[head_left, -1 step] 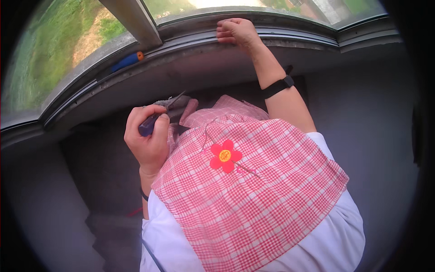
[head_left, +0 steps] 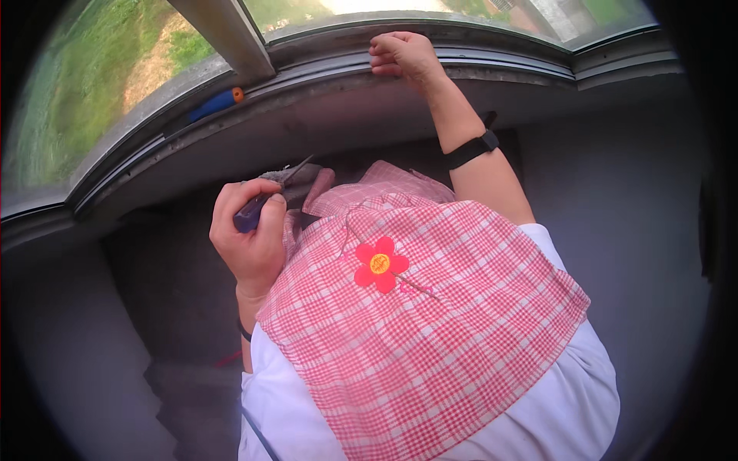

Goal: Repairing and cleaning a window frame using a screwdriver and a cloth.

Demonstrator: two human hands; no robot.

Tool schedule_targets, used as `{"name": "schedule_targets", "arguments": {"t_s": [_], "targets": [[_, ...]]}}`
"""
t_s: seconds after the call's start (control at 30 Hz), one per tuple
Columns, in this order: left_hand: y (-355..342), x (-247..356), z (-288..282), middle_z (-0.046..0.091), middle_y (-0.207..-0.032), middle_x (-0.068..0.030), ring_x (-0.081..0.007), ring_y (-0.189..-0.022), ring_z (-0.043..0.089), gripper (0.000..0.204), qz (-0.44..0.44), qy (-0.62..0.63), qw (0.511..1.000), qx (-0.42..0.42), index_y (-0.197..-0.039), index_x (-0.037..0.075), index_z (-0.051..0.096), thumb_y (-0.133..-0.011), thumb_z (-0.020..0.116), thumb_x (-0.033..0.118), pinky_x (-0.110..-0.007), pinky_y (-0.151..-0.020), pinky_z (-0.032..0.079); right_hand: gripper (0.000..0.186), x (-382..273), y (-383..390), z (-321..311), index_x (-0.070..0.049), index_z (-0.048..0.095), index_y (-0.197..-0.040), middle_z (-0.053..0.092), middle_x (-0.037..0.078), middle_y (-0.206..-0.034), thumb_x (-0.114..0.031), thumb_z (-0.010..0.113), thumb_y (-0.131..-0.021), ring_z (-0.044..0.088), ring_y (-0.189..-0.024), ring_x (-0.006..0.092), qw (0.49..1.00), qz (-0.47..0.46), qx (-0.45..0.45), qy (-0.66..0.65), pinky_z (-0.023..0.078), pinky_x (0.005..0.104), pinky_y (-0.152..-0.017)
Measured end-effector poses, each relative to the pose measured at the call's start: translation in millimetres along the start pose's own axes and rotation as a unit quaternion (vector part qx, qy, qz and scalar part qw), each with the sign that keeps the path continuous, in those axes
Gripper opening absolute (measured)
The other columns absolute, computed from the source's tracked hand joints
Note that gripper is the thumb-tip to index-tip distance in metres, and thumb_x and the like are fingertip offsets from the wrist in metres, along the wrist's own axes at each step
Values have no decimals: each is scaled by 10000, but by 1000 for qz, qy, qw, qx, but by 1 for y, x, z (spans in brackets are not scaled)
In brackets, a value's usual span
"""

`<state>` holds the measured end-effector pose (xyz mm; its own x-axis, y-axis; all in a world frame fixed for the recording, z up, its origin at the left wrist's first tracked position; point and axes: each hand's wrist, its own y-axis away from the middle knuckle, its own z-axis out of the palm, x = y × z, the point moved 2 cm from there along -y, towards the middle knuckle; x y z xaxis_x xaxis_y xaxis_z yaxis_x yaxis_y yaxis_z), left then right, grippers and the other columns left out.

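Observation:
My left hand (head_left: 250, 250) is closed around the dark purple handle of a screwdriver (head_left: 247, 215) in front of my lap. Its thin metal shaft points up and to the right, past a grey cloth (head_left: 301, 184) beside my fingers; whether the hand also grips the cloth I cannot tell. At the window sill, my right hand (head_left: 407, 58) rests over the metal window track (head_left: 327, 71) with its fingers curled in. What those fingers hold, if anything, is hidden.
A tool with a blue and orange handle (head_left: 217, 104) lies along the track at the left. Beside it, a window frame post (head_left: 231, 38) rises at a slant. Glass panes show grass outside. A red checked apron (head_left: 415, 346) with a flower covers my lap.

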<state>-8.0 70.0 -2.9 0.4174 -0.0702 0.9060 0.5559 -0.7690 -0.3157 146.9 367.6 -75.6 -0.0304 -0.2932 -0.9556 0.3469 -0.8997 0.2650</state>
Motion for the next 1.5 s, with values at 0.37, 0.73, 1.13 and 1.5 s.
{"name": "schedule_targets", "arguments": {"t_s": [0.37, 0.73, 1.13, 1.5], "targets": [[-1, 6, 1, 625, -830, -85, -175, -767, 599, 155, 2, 28, 999, 22, -863, -20, 647, -725, 614, -82, -283, -724, 473, 265, 2, 37, -29, 25, 617, -1049, 684, 120, -911, -210, 631, -927, 656, -676, 154, 999, 15, 4, -32, 588, 289, -610], [-15, 8, -11, 641, -808, -105, -181, -732, 580, 150, 72, 28, 996, 48, -856, -33, 649, -708, 628, -45, -284, -699, 464, 280, 20, 62, 2, 74, 627, -980, 684, 157, -882, -182, 694, -888, 673, -697, 190, 996, 54, 25, -62, 591, 298, -607], [-10, -9, -8, 666, -796, -105, -182, -710, 573, 148, 56, 38, 997, 33, -837, -19, 660, -689, 649, -21, -282, -674, 451, 199, 32, 86, 34, 78, 650, -876, 680, 138, -780, -119, 678, -880, 678, -633, 185, 996, 32, 25, -81, 592, 295, -566], [-2, -19, -15, 664, -787, -103, -181, -703, 560, 149, 50, 28, 997, 49, -827, -22, 661, -680, 643, -16, -291, -682, 443, 251, 37, 68, 25, 84, 643, -885, 684, 161, -800, -160, 702, -882, 693, -685, 203, 999, -7, -44, -30, 603, 304, -615]]}}
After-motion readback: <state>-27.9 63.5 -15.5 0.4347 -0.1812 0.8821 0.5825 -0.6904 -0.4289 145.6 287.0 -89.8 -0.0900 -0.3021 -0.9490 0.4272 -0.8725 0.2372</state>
